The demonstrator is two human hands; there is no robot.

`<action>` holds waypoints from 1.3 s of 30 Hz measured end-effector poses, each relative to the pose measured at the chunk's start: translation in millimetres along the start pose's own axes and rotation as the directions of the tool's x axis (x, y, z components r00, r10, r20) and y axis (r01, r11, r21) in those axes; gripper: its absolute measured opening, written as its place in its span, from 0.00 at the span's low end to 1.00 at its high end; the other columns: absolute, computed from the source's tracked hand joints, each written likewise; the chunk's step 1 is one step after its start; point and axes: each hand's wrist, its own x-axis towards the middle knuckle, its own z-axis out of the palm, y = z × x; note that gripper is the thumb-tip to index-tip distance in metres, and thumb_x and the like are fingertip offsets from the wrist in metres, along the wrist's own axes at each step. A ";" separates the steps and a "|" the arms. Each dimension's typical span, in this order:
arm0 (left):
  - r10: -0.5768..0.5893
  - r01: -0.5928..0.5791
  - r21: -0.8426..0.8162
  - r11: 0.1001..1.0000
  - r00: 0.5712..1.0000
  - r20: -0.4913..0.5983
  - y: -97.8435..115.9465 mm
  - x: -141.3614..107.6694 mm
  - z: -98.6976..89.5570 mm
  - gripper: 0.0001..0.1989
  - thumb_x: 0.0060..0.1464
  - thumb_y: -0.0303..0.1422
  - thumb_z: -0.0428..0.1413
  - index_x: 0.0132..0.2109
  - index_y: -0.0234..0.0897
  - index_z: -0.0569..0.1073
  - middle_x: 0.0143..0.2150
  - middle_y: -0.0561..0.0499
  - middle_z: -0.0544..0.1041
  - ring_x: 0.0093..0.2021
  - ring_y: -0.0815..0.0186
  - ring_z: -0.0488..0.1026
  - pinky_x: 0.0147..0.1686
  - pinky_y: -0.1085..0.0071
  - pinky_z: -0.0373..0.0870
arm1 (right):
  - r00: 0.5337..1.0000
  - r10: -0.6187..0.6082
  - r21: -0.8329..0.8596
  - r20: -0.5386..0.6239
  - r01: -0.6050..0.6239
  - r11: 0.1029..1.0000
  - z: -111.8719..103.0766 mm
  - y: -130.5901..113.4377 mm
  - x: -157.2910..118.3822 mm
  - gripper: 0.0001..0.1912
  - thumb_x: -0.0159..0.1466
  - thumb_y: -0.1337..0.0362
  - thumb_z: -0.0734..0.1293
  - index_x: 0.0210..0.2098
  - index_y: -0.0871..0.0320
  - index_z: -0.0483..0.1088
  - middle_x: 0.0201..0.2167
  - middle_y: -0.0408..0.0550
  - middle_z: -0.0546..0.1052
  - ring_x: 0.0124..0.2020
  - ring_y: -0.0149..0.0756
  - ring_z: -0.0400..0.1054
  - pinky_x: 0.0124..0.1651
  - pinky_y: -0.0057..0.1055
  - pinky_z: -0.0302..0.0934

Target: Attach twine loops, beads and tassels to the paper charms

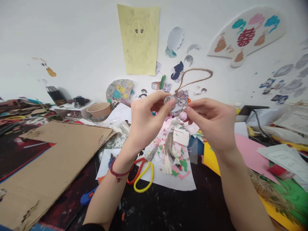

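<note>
My left hand [151, 115] pinches the left edge of a paper pendant [179, 102] with a drawn figure on it. A loop of brown twine [209, 72] rises from its top. My right hand [209, 118] is closed at the pendant's lower right, thumb and fingertips on a round pink bead [183, 116]. Beneath the pendant are a grey tassel [169, 141] and a cream tassel [167, 165]; whether they are tied to it I cannot tell. Scissors [144, 175] with one red and one yellow handle lie below, between my forearms.
A white sheet [187, 184] bears coloured paper scraps. Cardboard [53, 166] covers the left of the black table [173, 208], near a blue cutter [86, 197]. A round tan container [98, 110] stands behind. Pink paper [250, 154] and tangled twine [267, 186] lie right.
</note>
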 end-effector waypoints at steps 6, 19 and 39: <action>-0.060 0.066 -0.106 0.992 0.996 0.063 1.3 1.8 -5.4 0.09 0.59 0.37 0.65 0.36 0.36 0.79 0.30 0.52 0.78 0.26 0.73 0.74 0.25 0.76 0.72 | 0.998 -0.069 0.008 -0.009 0.069 0.998 -3.7 -3.4 -0.1 0.02 0.62 0.64 0.74 0.33 0.54 0.78 0.25 0.42 0.77 0.24 0.30 0.72 0.27 0.31 0.70; -0.209 0.266 -0.158 0.951 0.928 0.309 11.3 3.6 -16.0 0.12 0.56 0.42 0.67 0.37 0.37 0.81 0.26 0.52 0.77 0.23 0.71 0.72 0.22 0.76 0.71 | 0.916 0.192 0.324 0.354 -0.312 0.893 -21.4 -0.9 8.9 0.06 0.63 0.62 0.73 0.29 0.53 0.77 0.18 0.41 0.71 0.20 0.31 0.66 0.26 0.32 0.61; -0.259 0.389 -0.183 0.903 0.832 0.491 8.0 7.9 -29.3 0.13 0.54 0.41 0.68 0.32 0.36 0.81 0.24 0.52 0.73 0.22 0.73 0.69 0.21 0.77 0.69 | 0.912 0.123 0.308 0.392 -0.256 0.916 -13.2 6.9 7.2 0.08 0.65 0.57 0.72 0.35 0.54 0.75 0.24 0.42 0.72 0.25 0.30 0.65 0.29 0.31 0.61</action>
